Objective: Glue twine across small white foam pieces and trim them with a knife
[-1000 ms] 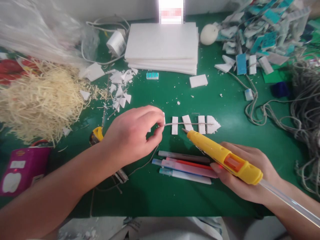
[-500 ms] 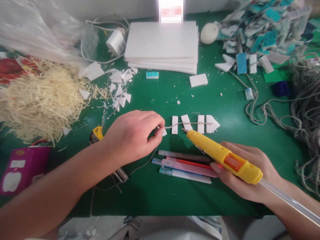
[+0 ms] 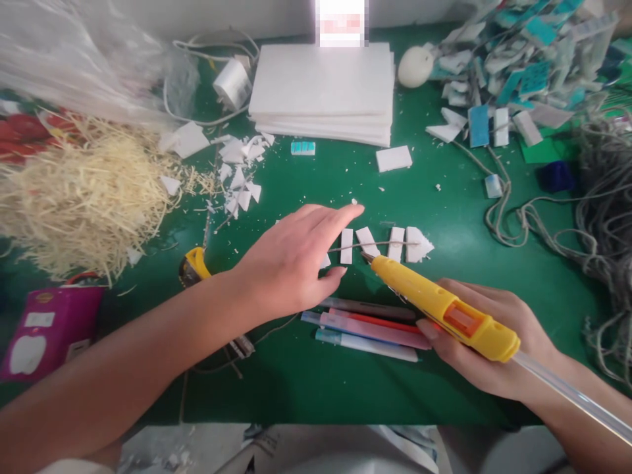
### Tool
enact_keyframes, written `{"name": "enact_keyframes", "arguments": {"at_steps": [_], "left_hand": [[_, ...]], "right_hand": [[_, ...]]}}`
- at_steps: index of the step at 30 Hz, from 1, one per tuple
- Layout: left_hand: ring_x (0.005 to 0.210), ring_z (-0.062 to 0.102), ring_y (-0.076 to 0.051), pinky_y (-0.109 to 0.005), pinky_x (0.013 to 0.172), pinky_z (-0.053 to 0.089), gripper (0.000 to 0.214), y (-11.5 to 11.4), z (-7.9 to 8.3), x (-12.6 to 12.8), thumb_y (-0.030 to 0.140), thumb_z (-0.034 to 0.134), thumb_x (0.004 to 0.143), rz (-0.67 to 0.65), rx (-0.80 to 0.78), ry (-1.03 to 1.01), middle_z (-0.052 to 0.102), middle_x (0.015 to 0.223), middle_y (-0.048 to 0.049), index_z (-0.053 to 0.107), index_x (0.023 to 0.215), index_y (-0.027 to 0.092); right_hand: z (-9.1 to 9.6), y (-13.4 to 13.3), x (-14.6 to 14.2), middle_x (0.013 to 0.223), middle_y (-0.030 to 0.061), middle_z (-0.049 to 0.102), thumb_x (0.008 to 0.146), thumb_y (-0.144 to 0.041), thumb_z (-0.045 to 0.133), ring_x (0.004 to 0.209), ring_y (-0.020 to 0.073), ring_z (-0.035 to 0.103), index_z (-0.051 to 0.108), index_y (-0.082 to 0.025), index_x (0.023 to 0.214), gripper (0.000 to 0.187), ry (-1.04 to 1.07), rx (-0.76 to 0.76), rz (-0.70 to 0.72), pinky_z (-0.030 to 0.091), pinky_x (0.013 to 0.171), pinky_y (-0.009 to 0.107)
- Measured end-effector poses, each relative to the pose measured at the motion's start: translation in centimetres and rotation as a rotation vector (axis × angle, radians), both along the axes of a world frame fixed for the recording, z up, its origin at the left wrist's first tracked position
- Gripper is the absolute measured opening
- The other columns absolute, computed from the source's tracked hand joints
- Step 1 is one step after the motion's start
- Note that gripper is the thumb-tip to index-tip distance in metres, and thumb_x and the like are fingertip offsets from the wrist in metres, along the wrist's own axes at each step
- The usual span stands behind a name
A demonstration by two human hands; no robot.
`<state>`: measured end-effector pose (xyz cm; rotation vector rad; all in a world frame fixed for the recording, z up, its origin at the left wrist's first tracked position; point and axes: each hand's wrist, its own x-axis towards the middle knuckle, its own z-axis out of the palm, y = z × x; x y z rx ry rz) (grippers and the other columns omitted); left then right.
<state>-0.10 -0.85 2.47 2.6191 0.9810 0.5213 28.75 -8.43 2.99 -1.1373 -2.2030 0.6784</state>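
Observation:
My right hand [image 3: 486,329] is wrapped round a yellow glue gun [image 3: 444,309], a clear glue stick [image 3: 573,395] coming out of its rear. Its nozzle tip [image 3: 368,256] is at the lower end of a tilted white foam strip [image 3: 368,241]. A grey string [image 3: 355,247] runs across this strip, its neighbours and a pointed foam piece [image 3: 419,245] at the right end. Over the string's left part my left hand [image 3: 296,260] hovers with thumb and fingers apart, nothing visible between them. It partly hides another foam piece [image 3: 325,261].
Below lie several markers [image 3: 370,329]. A yellow tape measure [image 3: 195,266] is by my left forearm. Foam sheets [image 3: 320,85] are stacked at the back, with foam scraps [image 3: 513,59] at the back right. Straw-like shreds [image 3: 93,191] heap at left, tangled string [image 3: 602,178] at right.
My left hand has let go of the string's left part. Its fingers have spread and moved right and up. The glue gun has hardly moved.

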Motion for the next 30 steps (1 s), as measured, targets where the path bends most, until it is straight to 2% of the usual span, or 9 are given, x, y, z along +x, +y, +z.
{"name": "enact_keyframes", "arguments": {"at_steps": [3,9,13,18,21,25,30], "left_hand": [[0.125,0.073,-0.031,-0.048,0.106,0.064,0.058,0.0,-0.3,0.6,0.015,0.066,0.101,0.016,-0.007,0.020,0.076,0.138,-0.0163,0.050,0.156,0.010],[0.120,0.074,-0.034,-0.049,0.100,0.064,0.054,-0.3,-0.3,1.1,0.023,0.068,0.104,0.036,0.074,0.087,0.077,0.135,-0.0196,0.054,0.153,0.005],[0.131,0.071,-0.034,-0.048,0.108,0.062,0.059,-0.1,-0.1,1.3,0.028,0.073,0.103,0.019,0.038,0.078,0.076,0.140,-0.0189,0.053,0.154,0.007],[0.120,0.074,-0.032,-0.043,0.098,0.063,0.068,0.4,0.1,2.0,0.030,0.079,0.100,0.027,0.041,0.133,0.078,0.135,-0.0179,0.050,0.157,0.006],[0.117,0.075,-0.031,-0.042,0.097,0.063,0.073,0.5,0.2,2.4,0.031,0.080,0.099,0.034,0.047,0.160,0.078,0.134,-0.0173,0.048,0.158,0.006],[0.117,0.074,-0.031,-0.042,0.098,0.063,0.075,0.4,0.3,3.0,0.032,0.081,0.098,0.047,0.074,0.199,0.078,0.133,-0.0178,0.046,0.160,0.004],[0.113,0.073,-0.030,-0.041,0.097,0.062,0.073,0.3,0.3,3.7,0.030,0.077,0.100,0.042,0.105,0.219,0.079,0.125,-0.0171,0.045,0.160,0.002]], "right_hand": [[0.0,0.0,0.0,0.069,-0.0067,0.050,0.105,-0.021,0.058,0.046,0.0109,0.041,0.052,-0.028,0.095,0.014,-0.014,0.006,-0.003,0.033,0.043,0.028],[0.0,-0.1,0.1,0.068,-0.0072,0.048,0.104,-0.019,0.058,0.046,0.0102,0.040,0.051,-0.028,0.094,0.015,0.000,-0.009,0.002,0.032,0.043,0.027],[0.0,-0.1,0.0,0.071,-0.0078,0.049,0.103,-0.016,0.058,0.048,0.0097,0.040,0.051,-0.028,0.097,0.015,-0.006,0.001,0.006,0.032,0.045,0.026],[-0.1,0.0,0.1,0.070,-0.0090,0.047,0.104,-0.016,0.058,0.047,0.0090,0.038,0.049,-0.028,0.094,0.018,0.004,0.005,0.010,0.030,0.044,0.026],[0.3,0.2,0.3,0.069,-0.0092,0.049,0.104,-0.015,0.057,0.046,0.0078,0.040,0.050,-0.027,0.094,0.017,-0.015,0.016,0.001,0.031,0.043,0.024],[1.3,0.7,0.3,0.068,-0.0077,0.056,0.103,-0.014,0.056,0.046,0.0070,0.050,0.052,-0.025,0.094,0.015,-0.089,-0.001,0.048,0.039,0.044,0.020],[1.9,0.8,0.1,0.064,-0.0080,0.054,0.103,-0.013,0.055,0.042,0.0071,0.047,0.051,-0.025,0.090,0.019,-0.087,-0.007,0.047,0.037,0.041,0.021]]}}
